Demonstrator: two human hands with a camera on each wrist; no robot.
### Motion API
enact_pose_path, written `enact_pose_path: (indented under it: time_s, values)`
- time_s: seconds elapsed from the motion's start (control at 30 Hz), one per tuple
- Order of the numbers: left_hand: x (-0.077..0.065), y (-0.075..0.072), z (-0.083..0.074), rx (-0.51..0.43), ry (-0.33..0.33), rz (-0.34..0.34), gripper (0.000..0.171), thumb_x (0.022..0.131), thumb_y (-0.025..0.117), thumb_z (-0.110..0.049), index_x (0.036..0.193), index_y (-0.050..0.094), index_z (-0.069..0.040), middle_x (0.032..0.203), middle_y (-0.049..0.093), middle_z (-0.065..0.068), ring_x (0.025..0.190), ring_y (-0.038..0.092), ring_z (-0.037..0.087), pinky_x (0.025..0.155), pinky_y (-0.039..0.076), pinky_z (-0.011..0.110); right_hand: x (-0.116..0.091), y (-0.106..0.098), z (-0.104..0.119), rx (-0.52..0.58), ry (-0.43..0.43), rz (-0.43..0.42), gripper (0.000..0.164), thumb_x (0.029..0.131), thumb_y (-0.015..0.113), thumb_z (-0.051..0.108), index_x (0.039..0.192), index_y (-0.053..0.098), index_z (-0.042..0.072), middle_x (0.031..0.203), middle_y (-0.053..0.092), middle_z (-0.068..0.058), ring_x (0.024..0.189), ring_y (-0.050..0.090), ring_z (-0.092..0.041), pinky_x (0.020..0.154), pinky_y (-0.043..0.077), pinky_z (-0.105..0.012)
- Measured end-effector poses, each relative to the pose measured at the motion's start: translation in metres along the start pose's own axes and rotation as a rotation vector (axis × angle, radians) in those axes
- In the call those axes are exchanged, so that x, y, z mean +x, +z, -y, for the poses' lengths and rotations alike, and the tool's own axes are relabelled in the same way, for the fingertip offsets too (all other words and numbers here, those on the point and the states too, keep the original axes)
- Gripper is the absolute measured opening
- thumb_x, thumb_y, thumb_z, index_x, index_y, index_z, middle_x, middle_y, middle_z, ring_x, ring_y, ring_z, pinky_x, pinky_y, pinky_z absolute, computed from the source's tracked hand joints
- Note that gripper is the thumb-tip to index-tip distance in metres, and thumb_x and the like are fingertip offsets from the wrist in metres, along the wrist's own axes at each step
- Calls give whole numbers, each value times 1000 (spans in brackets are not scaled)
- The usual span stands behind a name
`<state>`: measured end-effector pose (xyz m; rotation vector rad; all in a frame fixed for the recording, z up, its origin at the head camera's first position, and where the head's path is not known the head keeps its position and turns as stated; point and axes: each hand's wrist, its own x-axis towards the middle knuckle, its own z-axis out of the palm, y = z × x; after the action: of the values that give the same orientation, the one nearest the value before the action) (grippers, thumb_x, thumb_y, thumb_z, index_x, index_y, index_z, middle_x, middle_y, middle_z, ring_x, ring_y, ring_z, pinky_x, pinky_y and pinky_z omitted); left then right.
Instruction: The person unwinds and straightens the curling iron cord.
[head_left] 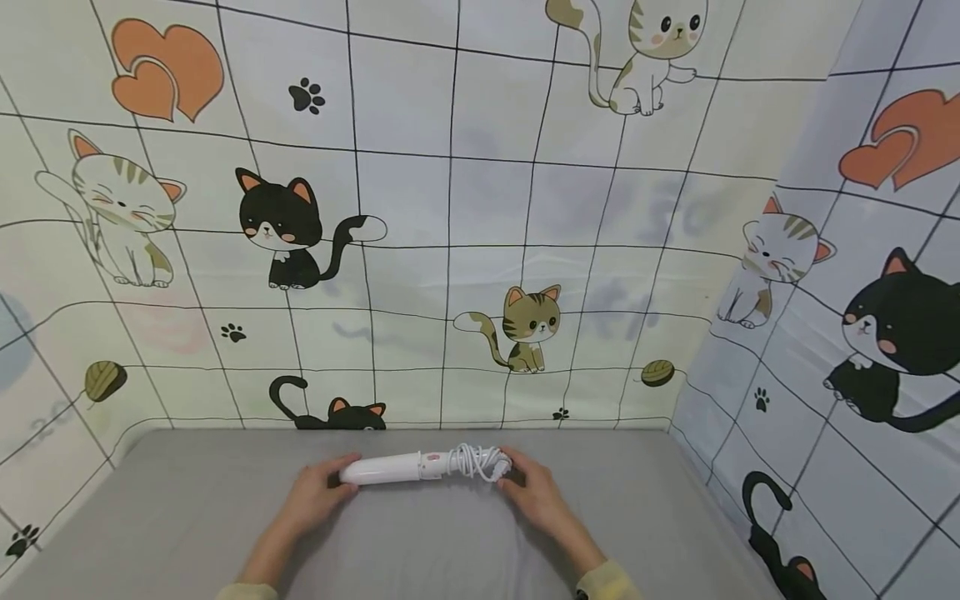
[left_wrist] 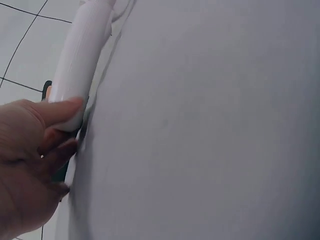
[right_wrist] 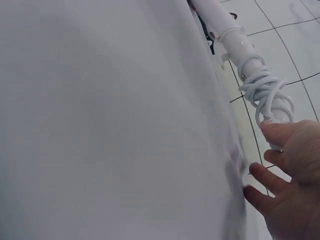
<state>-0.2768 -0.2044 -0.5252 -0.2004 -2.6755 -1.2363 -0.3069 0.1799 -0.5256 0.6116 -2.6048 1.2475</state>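
A white, tube-shaped corded appliance, like a hair curling iron (head_left: 386, 469), lies crosswise between the two hands near the far side of the grey surface. Its smooth, rounded end is at the left. At the other end, a white cord (head_left: 474, 461) is wound in loops round the narrower handle. My left hand (head_left: 317, 493) grips the rounded end, thumb on the near side, as the left wrist view also shows. With thumb and fingers, my right hand (head_left: 536, 492) pinches the corded end; in the right wrist view its other fingers spread apart below the coils.
The grey cloth-covered surface (head_left: 420, 550) reaches back to a white grid-patterned curtain (head_left: 405, 200) printed with cats, hearts and paws. A similar printed sheet (head_left: 795, 375) rises along the right side.
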Motion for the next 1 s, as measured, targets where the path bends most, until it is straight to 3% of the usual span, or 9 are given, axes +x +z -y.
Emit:
enact_pose_path:
  time_s: [0.13, 0.23, 0.33, 0.7, 1.0]
  values:
    - [0, -4, -4, -149, -24, -3, 49, 84, 80, 2, 131, 68, 1, 129, 66, 26, 122, 62, 38, 101, 57, 43, -7, -8, 8, 78, -5, -12, 53, 91, 76, 5, 140, 57, -4, 128, 66, -26, 115, 65, -43, 102, 53, -59]
    - [0, -9, -9, -221, -21, 18, 49, 83, 80, 2, 131, 66, 4, 126, 67, 27, 113, 68, 33, 89, 61, 28, -11, -12, 11, 119, -8, -18, 53, 91, 75, 3, 140, 55, -7, 133, 62, -29, 116, 64, -45, 103, 53, -53]
    - [-2, -13, -14, -261, -25, 42, 50, 83, 82, -1, 131, 66, 5, 123, 69, 24, 104, 70, 25, 81, 61, 20, -15, -16, 15, 146, -17, -32, 53, 91, 74, -1, 140, 55, -7, 135, 60, -30, 118, 63, -44, 105, 52, -46]
    - [-8, -22, -21, -502, -59, 138, 60, 91, 78, -10, 143, 53, 7, 136, 60, 27, 113, 66, 20, 88, 57, 19, -25, -20, 23, 304, -62, -191, 48, 93, 72, -4, 139, 58, -5, 131, 64, -26, 116, 65, -40, 99, 57, -34]
    - [-11, -23, -28, -580, -169, 109, 63, 90, 81, -16, 145, 55, 1, 135, 64, 19, 109, 67, 15, 90, 57, 21, -25, -21, 37, 382, 85, -251, 45, 95, 73, 8, 138, 61, 0, 129, 67, -21, 117, 67, -32, 92, 60, -26]
